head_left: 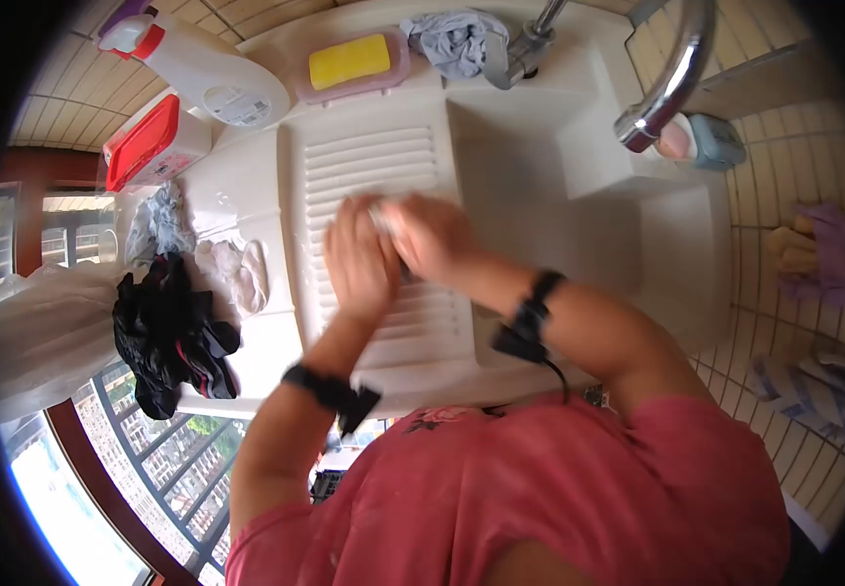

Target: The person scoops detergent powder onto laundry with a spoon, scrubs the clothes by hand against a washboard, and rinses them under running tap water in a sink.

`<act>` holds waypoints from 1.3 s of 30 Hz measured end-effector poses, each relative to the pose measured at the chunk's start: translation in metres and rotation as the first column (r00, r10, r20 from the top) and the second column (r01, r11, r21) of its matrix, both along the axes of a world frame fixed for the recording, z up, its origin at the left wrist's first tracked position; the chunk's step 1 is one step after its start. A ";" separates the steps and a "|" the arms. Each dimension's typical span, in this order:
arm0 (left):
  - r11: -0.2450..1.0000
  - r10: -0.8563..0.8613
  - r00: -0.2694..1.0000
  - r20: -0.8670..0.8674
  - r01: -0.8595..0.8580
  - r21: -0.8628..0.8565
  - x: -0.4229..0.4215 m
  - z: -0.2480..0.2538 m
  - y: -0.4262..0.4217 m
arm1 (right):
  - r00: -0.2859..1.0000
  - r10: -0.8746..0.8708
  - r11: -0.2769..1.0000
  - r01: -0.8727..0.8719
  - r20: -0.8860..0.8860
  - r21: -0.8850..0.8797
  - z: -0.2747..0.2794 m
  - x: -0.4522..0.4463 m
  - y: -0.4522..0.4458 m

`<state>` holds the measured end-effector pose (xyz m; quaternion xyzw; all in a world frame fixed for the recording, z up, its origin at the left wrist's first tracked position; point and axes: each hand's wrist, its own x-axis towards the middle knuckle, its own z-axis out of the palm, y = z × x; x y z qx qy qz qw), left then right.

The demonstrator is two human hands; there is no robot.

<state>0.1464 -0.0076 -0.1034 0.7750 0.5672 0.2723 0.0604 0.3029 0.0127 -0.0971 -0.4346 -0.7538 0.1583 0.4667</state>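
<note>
Both my hands meet above the ribbed washboard [369, 161] of a white laundry sink. My left hand [359, 256] is closed, its fingers bent against the other hand. Pressed up to it from the right, my right hand [432, 236] is closed too. A small whitish bit [380, 217] shows between them, with something dark lower down. Motion blur and the fingers hide what they hold, so I cannot tell its kind.
The sink basin [578, 244] lies right, below a chrome faucet [671, 88]. Left are black clothes [173, 332], a pale pink garment [235, 272] and a light blue cloth [161, 223]. Behind stand a detergent bottle [207, 83], a red-lidded box [144, 142], yellow soap [349, 62] and a grey cloth [456, 41].
</note>
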 end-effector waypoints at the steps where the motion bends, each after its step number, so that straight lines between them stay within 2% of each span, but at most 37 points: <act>1: 0.997 -0.070 0.997 0.029 0.070 -0.014 -0.002 0.000 -0.025 | 0.996 0.065 0.998 -0.066 0.058 0.023 0.009 0.005 -0.028; 3: 0.993 -0.097 0.995 0.036 0.099 -0.068 0.001 0.008 -0.017 | 0.991 0.102 0.995 -0.099 0.087 -0.033 -0.004 0.009 -0.044; 4: 0.984 -0.142 0.988 0.052 0.147 -0.103 0.003 0.011 -0.009 | 0.996 0.083 0.996 -0.081 0.026 -0.046 -0.005 0.002 -0.024; 5: 0.987 -0.157 0.978 0.138 0.160 -0.010 0.001 -0.004 0.020 | 0.998 0.053 0.997 -0.054 -0.026 -0.054 -0.006 -0.006 0.010; 6: 0.994 -0.110 0.992 0.068 0.109 0.027 0.002 -0.008 0.052 | 0.997 -0.035 0.996 0.030 -0.066 -0.081 -0.001 -0.014 0.040; 7: 0.988 -0.020 0.999 0.043 0.026 -0.153 -0.012 -0.033 0.078 | 0.998 -0.067 0.990 0.065 -0.009 -0.127 -0.011 -0.019 0.067; 8: 0.999 0.012 0.989 0.148 -0.018 0.044 -0.003 -0.031 0.097 | 0.994 -0.105 0.978 0.100 -0.020 -0.184 -0.013 -0.019 0.086; 9: 0.997 0.061 0.972 0.225 -0.069 0.028 0.002 -0.030 0.100 | 0.992 -0.112 0.989 0.105 -0.060 -0.101 -0.019 -0.018 0.092; 11: 0.984 0.159 0.982 0.100 -0.166 0.063 0.010 -0.022 0.089 | 0.969 -0.248 0.963 0.248 0.014 -0.110 -0.015 -0.021 0.079; 13: 0.999 -0.027 0.995 -0.101 0.031 0.043 -0.018 -0.044 0.051 | 0.990 -0.143 0.982 0.143 0.009 -0.120 -0.005 -0.009 0.030; 15: 0.982 -0.170 0.968 0.185 0.182 -0.052 -0.012 -0.019 -0.015 | 0.999 0.027 0.999 -0.028 -0.042 -0.028 -0.001 0.006 -0.024; 17: 0.956 -0.219 0.964 0.150 0.243 -0.162 0.002 0.010 -0.052 | 0.992 0.106 0.992 -0.101 -0.067 0.076 0.002 0.014 -0.059; 18: 0.949 -0.299 0.930 0.214 0.312 -0.031 0.003 0.006 -0.042 | 0.994 0.113 0.994 -0.113 0.004 -0.013 0.003 0.014 -0.050; 19: 0.954 -0.288 0.936 0.201 0.300 -0.029 0.006 0.004 -0.020 | 0.989 0.131 0.988 -0.125 0.067 -0.092 0.002 0.011 -0.029; 20: 0.959 -0.266 0.929 0.255 0.282 -0.026 0.002 -0.013 0.006 | 0.997 0.056 0.990 -0.063 -0.061 -0.125 -0.003 0.002 -0.002; 21: 0.964 -0.255 0.942 0.216 0.232 0.126 0.004 -0.021 0.035 | 0.998 -0.053 0.986 0.048 -0.032 -0.157 -0.010 -0.010 0.029; 22: 0.984 -0.120 0.981 0.152 0.097 0.153 0.012 -0.013 0.057 | 0.996 -0.067 0.977 0.078 0.058 -0.201 0.001 -0.008 0.051; 23: 0.991 -0.004 0.993 0.120 -0.012 0.130 0.015 -0.010 0.076 | 0.992 -0.120 0.969 0.123 0.029 -0.216 -0.006 -0.011 0.070; 24: 0.984 0.068 0.989 0.128 -0.088 0.156 0.018 -0.006 0.085 | 0.983 -0.159 0.959 0.177 0.096 -0.221 -0.006 -0.011 0.081; 25: 0.983 0.146 0.980 0.137 -0.159 0.093 0.019 -0.005 0.085 | 0.977 -0.192 0.957 0.207 0.088 -0.205 -0.003 -0.011 0.077; 27: 0.993 0.075 0.997 -0.031 -0.072 0.090 0.003 -0.029 0.056 | 0.981 -0.174 0.980 0.182 0.088 -0.082 -0.007 -0.008 0.046; 29: 0.998 -0.059 0.993 0.099 0.057 0.023 -0.004 -0.025 -0.008 | 1.000 0.004 1.000 -0.005 -0.005 -0.018 -0.004 0.001 -0.010; 31: 0.967 -0.160 0.968 0.192 0.193 -0.169 -0.004 0.004 -0.054 | 0.982 0.174 0.985 -0.174 0.066 -0.010 -0.002 0.014 -0.060; 32: 0.968 -0.150 0.980 0.131 0.172 -0.183 -0.002 0.007 -0.058 | 0.979 0.195 0.981 -0.195 0.062 -0.012 -0.006 0.009 -0.049; 33: 0.971 -0.136 0.983 0.126 0.158 -0.181 -0.004 0.002 -0.042 | 0.984 0.171 0.985 -0.170 0.056 -0.019 -0.011 0.005 -0.032; 35: 0.995 -0.098 0.973 0.209 0.096 0.022 0.005 -0.013 0.017 | 0.997 0.055 0.996 -0.051 0.054 -0.075 -0.013 -0.004 0.014; 36: 0.995 -0.061 0.972 0.228 0.041 0.093 0.005 -0.018 0.042 | 0.999 0.010 0.999 -0.009 0.035 -0.037 -0.006 -0.009 0.040; 37: 0.985 -0.027 0.968 0.249 -0.016 0.171 0.005 -0.019 0.065 | 0.990 -0.077 0.994 0.086 0.118 -0.066 -0.008 -0.010 0.060; 38: 0.982 -0.028 0.969 0.247 -0.020 0.188 0.004 -0.017 0.087 | 0.983 -0.139 0.982 0.152 0.121 -0.109 -0.012 -0.012 0.071; 39: 0.992 0.069 0.962 0.266 -0.094 0.081 0.004 -0.015 0.101 | 0.984 -0.134 0.984 0.146 0.116 -0.098 -0.009 -0.014 0.069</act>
